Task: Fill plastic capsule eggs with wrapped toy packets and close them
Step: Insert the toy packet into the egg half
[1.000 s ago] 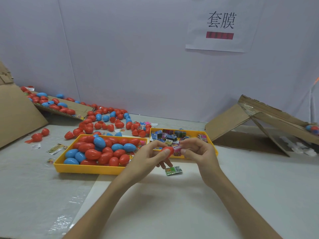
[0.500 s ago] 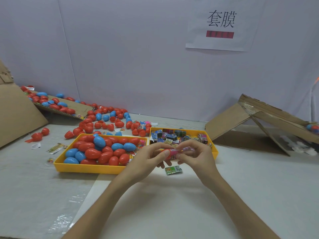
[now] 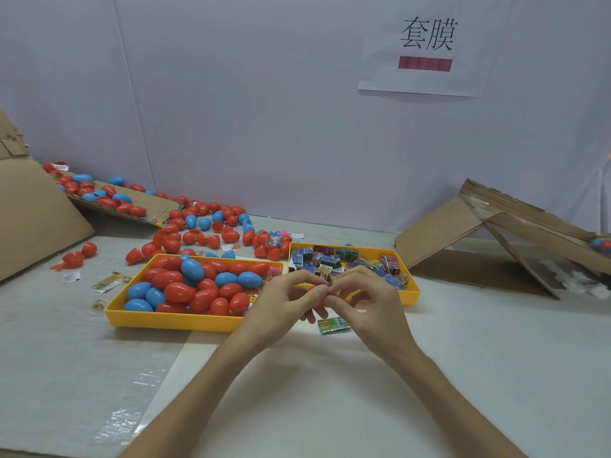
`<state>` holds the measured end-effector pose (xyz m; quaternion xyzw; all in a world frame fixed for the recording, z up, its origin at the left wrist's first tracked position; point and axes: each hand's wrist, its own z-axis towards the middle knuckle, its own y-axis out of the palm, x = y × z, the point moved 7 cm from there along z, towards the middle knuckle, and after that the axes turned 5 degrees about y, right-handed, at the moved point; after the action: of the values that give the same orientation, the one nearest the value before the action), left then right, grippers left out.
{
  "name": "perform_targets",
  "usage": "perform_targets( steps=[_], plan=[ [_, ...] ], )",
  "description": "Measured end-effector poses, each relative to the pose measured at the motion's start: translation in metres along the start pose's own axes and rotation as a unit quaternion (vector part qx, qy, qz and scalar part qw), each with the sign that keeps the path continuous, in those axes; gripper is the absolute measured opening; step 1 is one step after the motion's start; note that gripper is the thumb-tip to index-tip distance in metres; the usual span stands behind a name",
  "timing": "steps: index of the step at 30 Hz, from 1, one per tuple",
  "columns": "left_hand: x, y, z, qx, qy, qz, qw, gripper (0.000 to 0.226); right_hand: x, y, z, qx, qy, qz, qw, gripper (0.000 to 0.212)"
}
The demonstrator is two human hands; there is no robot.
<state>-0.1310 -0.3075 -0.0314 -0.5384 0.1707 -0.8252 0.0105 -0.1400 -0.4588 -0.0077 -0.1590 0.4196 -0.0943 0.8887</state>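
Both hands meet in front of the yellow trays, fingertips together around a red capsule egg point(image 3: 320, 296), which is mostly hidden. My left hand point(image 3: 284, 304) grips it from the left and my right hand point(image 3: 367, 300) pinches it from the right. I cannot tell if the egg is closed. A green wrapped toy packet point(image 3: 334, 324) lies on the table just below the hands. The left yellow tray point(image 3: 172, 320) holds several red and blue eggs. The right yellow tray point(image 3: 411, 292) holds several wrapped packets.
Loose red and blue eggs point(image 3: 205, 231) are scattered behind the trays and on a cardboard flap point(image 3: 132, 206) at the far left. A folded cardboard piece point(image 3: 479, 233) stands at the right. Stray packets point(image 3: 107, 281) lie left of the egg tray. A white wall closes the back.
My hands have drawn closer together. The pink packet seen between my fingers earlier is no longer visible, and the red egg is now almost covered by my fingertips.
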Motion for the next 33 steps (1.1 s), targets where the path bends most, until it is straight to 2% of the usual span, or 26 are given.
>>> perform_targets(
  steps=[8,22,33],
  plan=[
    [-0.0037,-0.0008,0.0001,-0.005,-0.009,-0.004,1.0,0.015,0.0006,0.0009,0.0002,-0.02,-0.007,0.0,1.0,0.01],
    [-0.0035,0.0,0.0,-0.004,-0.006,0.001,1.0,0.013,-0.0016,-0.0032,-0.0008,0.019,-0.021,-0.012,1.0,0.01],
    [0.0002,-0.0004,0.0001,-0.016,-0.006,-0.002,1.0,0.025,-0.0042,-0.0048,-0.0023,0.033,-0.046,-0.047,0.997,0.008]
  ],
)
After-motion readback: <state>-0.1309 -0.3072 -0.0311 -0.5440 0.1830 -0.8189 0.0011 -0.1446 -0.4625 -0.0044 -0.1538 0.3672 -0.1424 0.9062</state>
